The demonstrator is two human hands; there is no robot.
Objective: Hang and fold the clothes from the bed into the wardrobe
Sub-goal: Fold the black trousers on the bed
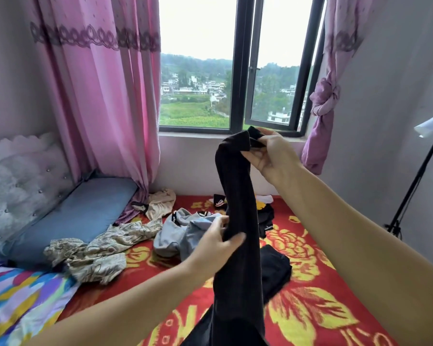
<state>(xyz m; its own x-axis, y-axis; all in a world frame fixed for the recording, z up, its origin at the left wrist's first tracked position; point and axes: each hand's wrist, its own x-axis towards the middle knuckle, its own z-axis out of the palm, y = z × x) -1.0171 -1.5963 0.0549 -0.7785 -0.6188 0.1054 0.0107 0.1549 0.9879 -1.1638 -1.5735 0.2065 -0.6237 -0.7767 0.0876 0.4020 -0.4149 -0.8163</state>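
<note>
Head view: right hand [268,152] is pinching the top of the black garment [238,208], left hand [220,243] is gripping it mid-length, above the bed [310,308]. Risk: the lower end is trailing near, bunching, could snag the black pile [276,268] when lifting.

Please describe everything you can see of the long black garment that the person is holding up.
The black garment is a long, narrow piece of dark, soft-looking fabric, held stretched upright above the bed. The right hand pinches its folded top end in front of the window; the left hand grips it round the middle. Below that it hangs down past the picture's bottom edge. What kind of garment it is cannot be told.
</note>
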